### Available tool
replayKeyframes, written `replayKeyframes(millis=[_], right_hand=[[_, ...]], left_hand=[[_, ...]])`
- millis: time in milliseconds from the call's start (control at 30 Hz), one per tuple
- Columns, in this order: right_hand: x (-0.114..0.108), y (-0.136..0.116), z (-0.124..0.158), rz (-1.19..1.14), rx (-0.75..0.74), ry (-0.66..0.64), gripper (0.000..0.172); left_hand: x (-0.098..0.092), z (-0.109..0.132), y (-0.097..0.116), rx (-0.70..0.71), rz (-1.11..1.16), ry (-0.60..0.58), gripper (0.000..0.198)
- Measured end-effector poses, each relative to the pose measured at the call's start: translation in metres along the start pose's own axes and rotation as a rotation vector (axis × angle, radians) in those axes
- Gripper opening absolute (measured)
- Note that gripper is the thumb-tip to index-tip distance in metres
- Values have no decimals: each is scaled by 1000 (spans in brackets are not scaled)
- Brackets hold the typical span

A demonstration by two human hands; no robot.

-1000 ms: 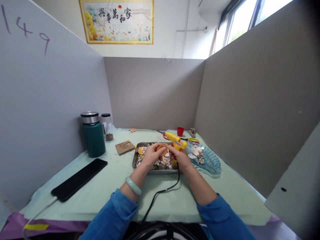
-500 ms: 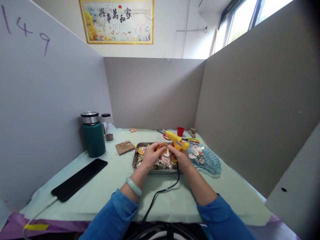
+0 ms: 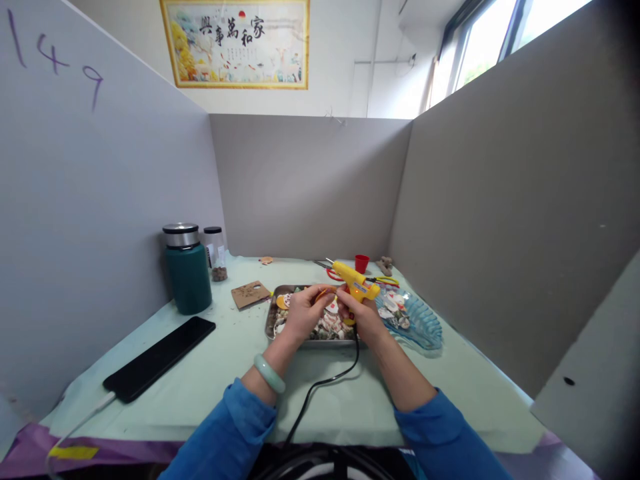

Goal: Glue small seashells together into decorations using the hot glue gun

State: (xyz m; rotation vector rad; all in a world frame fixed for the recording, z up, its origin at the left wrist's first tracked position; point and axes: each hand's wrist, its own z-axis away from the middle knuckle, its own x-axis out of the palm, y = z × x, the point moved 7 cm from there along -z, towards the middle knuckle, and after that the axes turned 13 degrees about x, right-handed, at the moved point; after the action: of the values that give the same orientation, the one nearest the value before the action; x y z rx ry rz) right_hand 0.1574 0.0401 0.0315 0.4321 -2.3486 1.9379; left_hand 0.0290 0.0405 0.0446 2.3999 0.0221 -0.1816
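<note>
My left hand point(image 3: 304, 312) pinches a small orange piece point(image 3: 324, 293) above the metal tray point(image 3: 269, 327). My right hand point(image 3: 361, 313) is closed round the handle of a yellow glue gun point(image 3: 355, 280), whose nozzle points up and to the left. The fingertips of my right hand are close beside the orange piece; whether they touch it is too small to tell. Shells and small decorated pieces point(image 3: 333, 325) fill the tray under my hands. A black cord point(image 3: 320, 383) runs from the glue gun down to the table's front edge.
On the left are a green flask point(image 3: 187, 280), a clear jar point(image 3: 216, 257), a phone point(image 3: 160, 360) with a cable, and a brown card point(image 3: 250, 295). To the right lie a blue shell-shaped dish point(image 3: 427, 323), scissors point(image 3: 387, 281) and a red cup point(image 3: 361, 263). Grey partitions point(image 3: 310, 187) surround the table.
The orange piece has tilted a little between my fingers and shows less of its face. Both hands stay almost in place over the tray.
</note>
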Motion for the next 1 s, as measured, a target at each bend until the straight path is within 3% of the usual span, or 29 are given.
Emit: replayKeyframes(millis=[133, 233, 1000], right_hand=[[-4, 3, -1, 24, 30, 57, 32], [-6, 4, -2, 33, 39, 74, 33], [-8, 10, -5, -17, 84, 86, 26]], left_hand=[[8, 1, -15, -177, 177, -22, 31], [10, 1, -22, -233, 231, -37, 36], [9, 2, -24, -187, 188, -89, 39]])
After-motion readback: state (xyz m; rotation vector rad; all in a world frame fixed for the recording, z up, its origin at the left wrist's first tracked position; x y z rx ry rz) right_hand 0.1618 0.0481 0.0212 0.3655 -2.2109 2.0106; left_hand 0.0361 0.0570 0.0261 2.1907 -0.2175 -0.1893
